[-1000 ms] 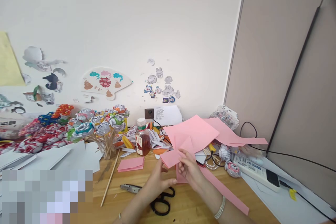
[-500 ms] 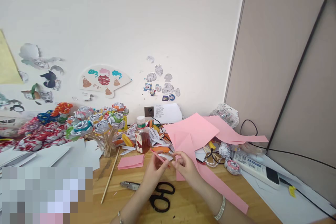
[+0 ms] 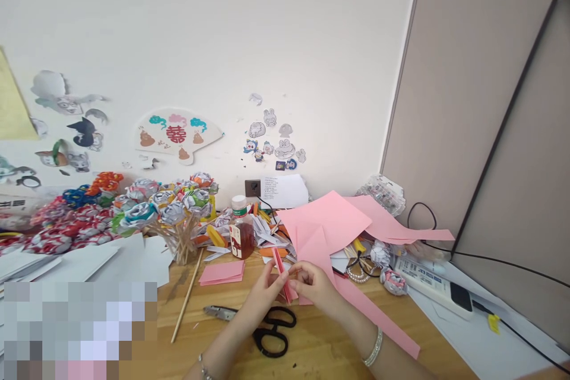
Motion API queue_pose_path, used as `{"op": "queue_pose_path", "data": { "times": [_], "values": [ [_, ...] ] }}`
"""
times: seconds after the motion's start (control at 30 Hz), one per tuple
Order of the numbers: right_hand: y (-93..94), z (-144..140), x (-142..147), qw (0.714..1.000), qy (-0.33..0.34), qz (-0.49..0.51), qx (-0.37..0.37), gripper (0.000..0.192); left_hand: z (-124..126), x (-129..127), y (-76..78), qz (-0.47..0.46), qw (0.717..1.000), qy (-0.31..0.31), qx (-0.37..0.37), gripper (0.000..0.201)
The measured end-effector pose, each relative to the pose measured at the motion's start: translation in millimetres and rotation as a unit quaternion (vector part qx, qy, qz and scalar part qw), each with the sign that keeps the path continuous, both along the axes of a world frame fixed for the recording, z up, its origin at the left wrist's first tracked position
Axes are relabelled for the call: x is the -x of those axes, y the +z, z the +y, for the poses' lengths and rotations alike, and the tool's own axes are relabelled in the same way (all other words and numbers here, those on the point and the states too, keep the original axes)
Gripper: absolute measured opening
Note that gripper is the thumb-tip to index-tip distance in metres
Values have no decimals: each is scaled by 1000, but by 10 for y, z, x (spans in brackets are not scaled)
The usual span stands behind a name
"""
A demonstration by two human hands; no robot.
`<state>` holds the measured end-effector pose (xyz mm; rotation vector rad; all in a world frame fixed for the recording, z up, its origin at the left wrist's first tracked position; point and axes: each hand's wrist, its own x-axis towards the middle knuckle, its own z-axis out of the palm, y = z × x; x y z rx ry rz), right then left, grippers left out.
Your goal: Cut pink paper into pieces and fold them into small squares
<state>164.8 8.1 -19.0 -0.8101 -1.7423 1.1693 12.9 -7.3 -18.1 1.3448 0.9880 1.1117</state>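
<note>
A small stack of folded pink paper (image 3: 279, 262) stands nearly upright, its layered edges facing me. My left hand (image 3: 266, 291) pinches it from the left side between thumb and fingers. On the other side, my right hand (image 3: 315, 286) has its fingers curled closed at the paper's right edge; its fingertips are partly hidden. Below the hands lie black-handled scissors (image 3: 271, 351), the blades pointing left under my left forearm. Left of my hands rests a pile of small pink paper pieces (image 3: 221, 273). Large pink sheets (image 3: 341, 217) spread behind my right hand.
A bottle of reddish-brown liquid (image 3: 241, 240) stands behind the pink pile. A wooden stick (image 3: 187, 298) lies at left, near paper flowers (image 3: 171, 211) on stems. White sheets (image 3: 138, 264) cover the left side. A power strip (image 3: 430, 285) and cables are at right.
The folded pink paper has turned more upright, with its layered edges now showing toward me. My right hand has shifted slightly and its fingers have come in closer against the paper.
</note>
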Motion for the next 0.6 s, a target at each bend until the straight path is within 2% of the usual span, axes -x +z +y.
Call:
{"op": "queue_pose_path", "data": {
  "times": [0.17, 0.4, 0.5, 0.6],
  "values": [
    [13, -20, 0, 1000, -2, -18, -26, 24, -2, -1, 16, 19, 1000, 7, -4, 54],
    [-16, -36, 18, 999, -1, -32, -21, 23, 0, -3, 19, 61, 998, 22, 2, 54],
    [-5, -23, 17, 999, -2, -36, -31, 20, -29, -1, 73, 52, 998, 22, 21, 55],
    [6, -3, 8, 997, -37, -40, -51, 13, -95, 1, 164, 23, 998, 29, 45, 53]
  ]
}}
